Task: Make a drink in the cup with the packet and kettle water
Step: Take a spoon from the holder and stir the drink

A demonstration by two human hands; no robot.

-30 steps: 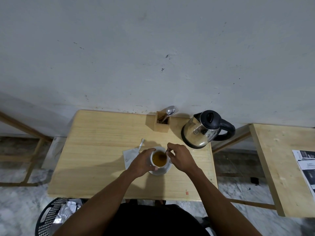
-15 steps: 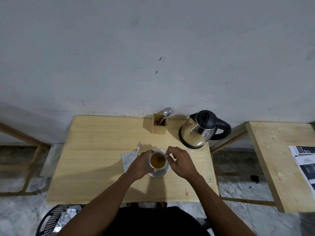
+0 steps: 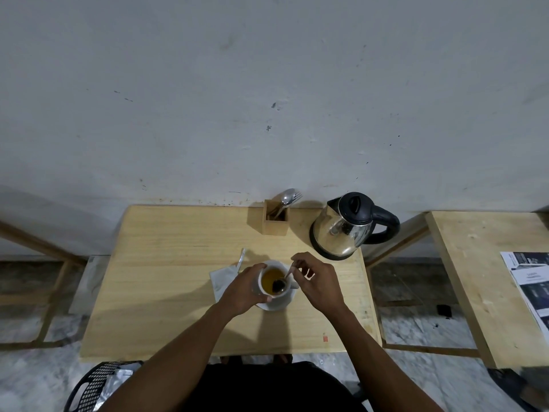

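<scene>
A: What is low in the frame?
B: A black basket point(image 3: 89, 388) at the lower left.
A: And in the middle?
B: The left hand point(image 3: 245, 289) wraps around the white cup point(image 3: 271, 282) on its saucer point(image 3: 277, 304). The right hand point(image 3: 319, 282) pinches a spoon point(image 3: 282, 282) dipped in the brown drink.
A: The packet?
B: The packet point(image 3: 222, 279) lies flat on the table point(image 3: 166, 263), just left of the cup.
A: Farther up?
B: A wooden box point(image 3: 274, 223) with spoons, and the kettle point(image 3: 344, 227) to its right, by the wall.

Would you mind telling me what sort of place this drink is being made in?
Probably a plain makeshift tea corner, not a fitted kitchen: a bare wooden table against a scuffed wall, an electric kettle, and a wooden cutlery holder.
</scene>
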